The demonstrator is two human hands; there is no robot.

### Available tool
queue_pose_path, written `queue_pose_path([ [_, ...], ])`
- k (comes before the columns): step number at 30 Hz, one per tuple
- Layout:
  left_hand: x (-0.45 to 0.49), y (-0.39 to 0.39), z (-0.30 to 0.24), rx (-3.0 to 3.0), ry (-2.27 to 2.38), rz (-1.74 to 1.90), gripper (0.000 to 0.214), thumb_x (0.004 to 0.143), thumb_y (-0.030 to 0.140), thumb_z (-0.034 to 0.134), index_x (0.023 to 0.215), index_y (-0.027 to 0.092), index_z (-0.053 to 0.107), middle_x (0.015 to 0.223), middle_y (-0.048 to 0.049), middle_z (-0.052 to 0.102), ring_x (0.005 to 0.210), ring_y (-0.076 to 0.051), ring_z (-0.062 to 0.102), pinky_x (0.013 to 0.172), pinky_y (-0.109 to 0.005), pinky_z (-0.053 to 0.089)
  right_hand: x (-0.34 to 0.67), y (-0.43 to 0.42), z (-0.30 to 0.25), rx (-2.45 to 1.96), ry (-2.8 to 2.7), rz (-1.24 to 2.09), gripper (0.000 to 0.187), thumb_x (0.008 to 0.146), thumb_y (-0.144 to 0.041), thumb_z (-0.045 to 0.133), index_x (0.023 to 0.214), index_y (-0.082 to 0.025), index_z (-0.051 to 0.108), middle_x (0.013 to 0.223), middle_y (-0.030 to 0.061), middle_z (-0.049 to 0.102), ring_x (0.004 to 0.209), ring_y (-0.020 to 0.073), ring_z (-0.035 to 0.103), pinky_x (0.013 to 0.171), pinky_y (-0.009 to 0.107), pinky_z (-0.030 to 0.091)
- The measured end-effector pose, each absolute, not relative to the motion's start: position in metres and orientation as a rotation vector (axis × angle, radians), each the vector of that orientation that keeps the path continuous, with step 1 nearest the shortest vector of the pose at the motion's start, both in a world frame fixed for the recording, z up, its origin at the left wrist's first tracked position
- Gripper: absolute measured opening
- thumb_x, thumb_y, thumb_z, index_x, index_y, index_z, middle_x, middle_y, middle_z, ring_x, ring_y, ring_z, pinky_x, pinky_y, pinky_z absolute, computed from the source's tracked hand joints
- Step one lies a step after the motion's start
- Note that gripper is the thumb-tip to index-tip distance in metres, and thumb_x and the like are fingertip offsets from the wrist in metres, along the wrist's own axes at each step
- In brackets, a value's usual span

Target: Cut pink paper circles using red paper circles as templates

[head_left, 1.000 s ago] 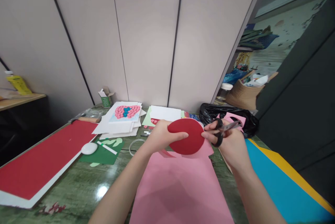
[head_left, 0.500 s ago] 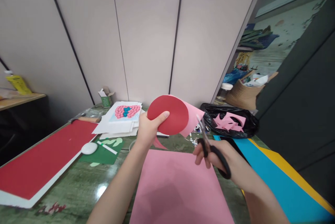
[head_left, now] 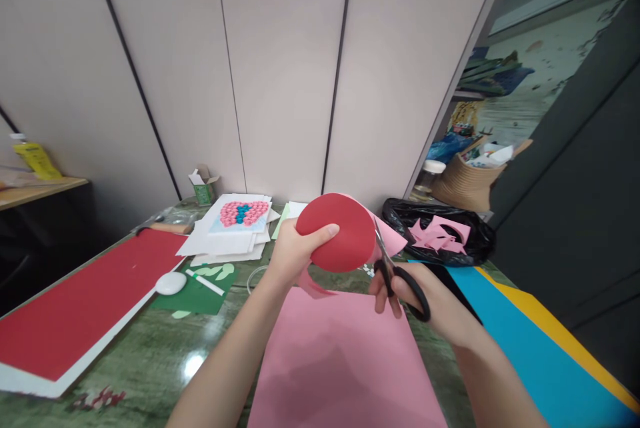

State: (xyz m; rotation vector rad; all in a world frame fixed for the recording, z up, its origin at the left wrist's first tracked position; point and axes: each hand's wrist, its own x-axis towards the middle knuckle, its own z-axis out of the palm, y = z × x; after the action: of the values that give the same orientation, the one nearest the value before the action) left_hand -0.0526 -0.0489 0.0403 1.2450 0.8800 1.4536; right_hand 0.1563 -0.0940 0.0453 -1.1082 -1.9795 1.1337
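Observation:
My left hand (head_left: 295, 245) grips a round red paper disc (head_left: 340, 241) with the thumb pressed on its face. Behind the disc is a piece of pink paper (head_left: 395, 236), showing past its right edge, and a curved pink strip (head_left: 314, 283) hangs below. In my right hand (head_left: 415, 285) is a pair of black-handled scissors (head_left: 385, 256), its blades up against the disc's right edge at the pink paper. How far the blades are apart is hard to make out. Under both hands a large pink sheet (head_left: 340, 355) lies on the table.
A black plastic bag (head_left: 480, 231) with pink scraps lies right of the hands. Blue and yellow sheets (head_left: 510, 321) lie at the right, a red sheet (head_left: 95, 301) at the left. White papers (head_left: 215, 241), a white oval object (head_left: 171, 283) and green paper (head_left: 200, 298) lie left of centre.
The disc and pink paper have moved right and slightly down with my left hand. The scissors, apart from the disc before, have come in against its right edge.

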Motion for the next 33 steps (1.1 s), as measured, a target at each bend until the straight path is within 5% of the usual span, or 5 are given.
queue_pose_path([
  [13,-0.052,-0.052,0.044,1.245,0.893,1.436,0.029,0.062,0.034,0.072,0.081,0.013,0.068,0.081,-0.0081,0.069,0.076,-0.022,0.062,0.064,-0.029,0.05,0.153,-0.095,0.045,-1.229,-1.993,0.999,0.04,0.086,-0.042,0.038,0.066,-0.014,0.057,0.062,0.0063,0.061,0.05,0.0121,0.048,0.049,0.025,0.037],
  [24,-0.048,-0.047,0.035,1.159,0.831,1.561,0.029,0.063,0.032,0.072,0.084,0.012,0.068,0.082,-0.0086,0.068,0.078,-0.022,0.061,0.068,-0.031,0.05,0.157,-0.097,0.045,-1.141,-1.981,1.121,0.028,0.085,-0.036,0.043,0.076,-0.013,0.057,0.067,0.0054,0.063,0.047,0.01,0.045,0.046,0.022,0.035],
  [33,-0.052,-0.04,0.034,1.049,0.735,1.61,0.03,0.06,0.027,0.073,0.085,0.011,0.067,0.087,-0.0095,0.069,0.079,-0.021,0.062,0.071,-0.032,0.05,0.17,-0.103,0.051,-1.089,-2.006,1.28,0.04,0.084,-0.047,0.041,0.08,-0.011,0.058,0.064,0.0061,0.063,0.041,0.0093,0.046,0.043,0.022,0.033],
])
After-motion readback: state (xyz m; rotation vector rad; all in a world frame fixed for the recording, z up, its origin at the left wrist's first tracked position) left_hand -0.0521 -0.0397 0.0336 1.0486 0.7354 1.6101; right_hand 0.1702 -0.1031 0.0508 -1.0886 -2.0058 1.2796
